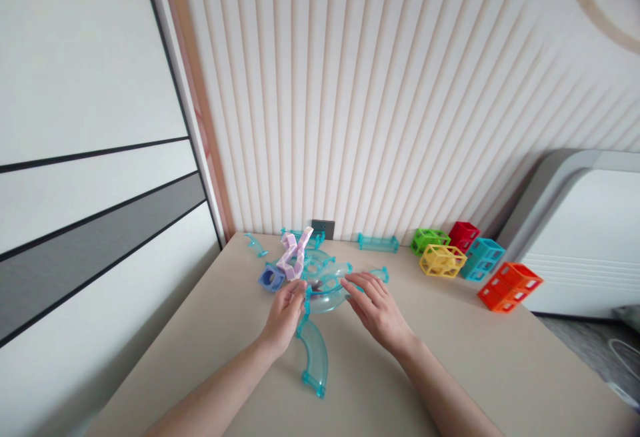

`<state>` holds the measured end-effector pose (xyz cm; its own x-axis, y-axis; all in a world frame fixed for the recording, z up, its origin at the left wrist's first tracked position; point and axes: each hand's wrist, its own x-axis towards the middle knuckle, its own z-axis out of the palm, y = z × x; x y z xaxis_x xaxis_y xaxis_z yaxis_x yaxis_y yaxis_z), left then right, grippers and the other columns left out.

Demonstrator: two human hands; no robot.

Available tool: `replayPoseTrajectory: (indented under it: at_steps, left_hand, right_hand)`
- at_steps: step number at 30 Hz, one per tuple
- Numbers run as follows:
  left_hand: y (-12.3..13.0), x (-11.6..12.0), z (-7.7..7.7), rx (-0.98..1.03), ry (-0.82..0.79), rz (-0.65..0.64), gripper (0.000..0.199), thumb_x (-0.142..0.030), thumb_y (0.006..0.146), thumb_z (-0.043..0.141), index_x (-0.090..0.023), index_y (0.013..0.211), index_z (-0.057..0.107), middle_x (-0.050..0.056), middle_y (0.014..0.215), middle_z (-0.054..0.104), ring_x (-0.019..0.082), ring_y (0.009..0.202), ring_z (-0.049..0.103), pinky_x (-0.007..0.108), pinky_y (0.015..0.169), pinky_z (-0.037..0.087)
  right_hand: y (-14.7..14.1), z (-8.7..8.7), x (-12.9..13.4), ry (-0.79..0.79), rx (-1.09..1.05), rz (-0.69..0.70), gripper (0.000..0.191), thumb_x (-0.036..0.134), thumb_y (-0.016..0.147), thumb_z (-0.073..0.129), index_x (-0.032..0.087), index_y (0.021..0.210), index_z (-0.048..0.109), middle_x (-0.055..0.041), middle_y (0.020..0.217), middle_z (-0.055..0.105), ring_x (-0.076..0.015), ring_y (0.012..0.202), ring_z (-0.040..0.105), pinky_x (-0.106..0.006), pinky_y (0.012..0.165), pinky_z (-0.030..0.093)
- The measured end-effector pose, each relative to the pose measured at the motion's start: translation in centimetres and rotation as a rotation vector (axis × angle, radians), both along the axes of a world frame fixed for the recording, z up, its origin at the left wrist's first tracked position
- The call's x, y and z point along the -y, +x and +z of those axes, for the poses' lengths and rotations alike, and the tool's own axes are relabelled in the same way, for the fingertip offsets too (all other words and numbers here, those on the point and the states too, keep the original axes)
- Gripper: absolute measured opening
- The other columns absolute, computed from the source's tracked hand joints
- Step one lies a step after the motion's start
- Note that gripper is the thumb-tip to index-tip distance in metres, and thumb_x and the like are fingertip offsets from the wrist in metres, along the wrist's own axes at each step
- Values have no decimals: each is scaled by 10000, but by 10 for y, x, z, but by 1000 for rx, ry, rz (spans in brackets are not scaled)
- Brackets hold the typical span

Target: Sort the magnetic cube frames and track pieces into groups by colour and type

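Note:
A clear turquoise round dish-like piece [327, 301] of a marble run stands in the middle of the desk, between my hands. My left hand [286, 313] is closed, its thumb and fingers pinching a turquoise connector at the left side of that piece. Just below this hand, a curved turquoise track piece [316, 350] stretches toward me. My right hand [374, 303] has its fingers stretched out by the right rim; whether the fingertips touch it is hard to tell. Behind my left hand are a lilac zigzag piece [295, 257] and a blue cube piece [272, 278].
Loose turquoise track pieces lie along the wall, including a straight one [379, 243] and a small curved one [257, 245]. At the right stand yellow [443, 261], green, red, turquoise and orange [510, 287] open-frame blocks. A ribbed wall closes off the desk's [210, 343] back.

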<state>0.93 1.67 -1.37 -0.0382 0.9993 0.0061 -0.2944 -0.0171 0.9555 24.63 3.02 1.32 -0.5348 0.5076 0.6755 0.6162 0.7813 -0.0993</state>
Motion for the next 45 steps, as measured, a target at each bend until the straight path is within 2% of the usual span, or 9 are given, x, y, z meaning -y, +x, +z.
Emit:
replayPoseTrajectory:
  at_steps: [7, 13, 16, 18, 21, 26, 33, 38, 45]
  left_hand:
    - [0, 0, -8, -32, 33, -26, 524, -692, 778, 664, -182, 692, 584, -104, 499, 291, 63, 444, 219, 196, 431, 181]
    - [-2, 5, 1, -52, 73, -66, 476, -630, 851, 636, -185, 684, 610, -52, 531, 512, 85, 479, 430, 199, 524, 404]
    - [-1, 10, 11, -78, 164, -171, 392, -581, 879, 636, -207, 966, 716, 49, 848, 741, 194, 798, 680, 304, 781, 546]
    - [0, 12, 16, -80, 230, -228, 371, -509, 891, 658, -215, 1112, 707, 90, 1083, 756, 249, 1027, 691, 367, 945, 525]
    - [0, 10, 15, -75, 253, -202, 330, -408, 888, 692, -205, 1147, 705, 101, 1201, 736, 270, 1157, 659, 395, 1058, 467]
    - [-5, 3, 5, -3, 220, -125, 289, -370, 865, 728, -196, 1096, 718, 97, 1167, 748, 277, 1157, 665, 402, 1063, 465]
    - [-5, 7, 11, 10, 276, -250, 292, -306, 858, 749, -222, 1134, 713, 94, 1166, 725, 268, 1118, 690, 387, 1023, 510]
    - [-1, 13, 13, -17, 300, -273, 202, -272, 823, 784, -217, 1010, 733, 75, 1198, 667, 250, 1041, 721, 387, 999, 543]
    - [-2, 12, 16, -24, 283, -168, 275, -248, 754, 838, -213, 1001, 720, 72, 1244, 618, 244, 1017, 722, 412, 990, 562]
  right_hand:
    - [2, -1, 0, -1, -14, -11, 482, 192, 999, 551, 341, 1454, 509, -97, 1259, 699, -272, 1154, 653, -510, 1021, 512]
    - [2, -1, -1, 30, -4, -33, 496, 187, 992, 563, 326, 1463, 498, -107, 1251, 700, -283, 1135, 657, -509, 990, 529]
    - [4, -2, -2, 31, 6, -40, 487, 183, 997, 548, 332, 1459, 500, -106, 1269, 693, -279, 1154, 650, -511, 1006, 518]
    - [5, -4, -2, 26, 0, -30, 499, 160, 994, 540, 346, 1455, 501, -100, 1292, 682, -275, 1180, 639, -519, 1030, 499]
    - [4, -7, -1, 59, -70, -23, 544, 149, 968, 584, 363, 1459, 493, -102, 1326, 657, -285, 1198, 628, -531, 1038, 489]
    - [-1, -10, 1, 33, -355, -143, 560, 245, 959, 618, 316, 1489, 453, -144, 1353, 608, -317, 1231, 601, -518, 1006, 519]
    - [-3, -24, -6, -274, -550, -203, 482, 342, 1020, 480, 252, 1492, 439, -141, 1272, 652, -250, 991, 706, -405, 838, 614]
    - [1, -26, -8, -206, -542, -203, 398, 321, 1010, 500, 260, 1401, 542, -131, 1266, 656, -280, 1132, 660, -420, 920, 577]
    - [0, -17, 0, -185, -492, -107, 320, 278, 997, 526, 248, 1301, 620, -141, 1205, 636, -261, 1056, 658, -364, 862, 578]
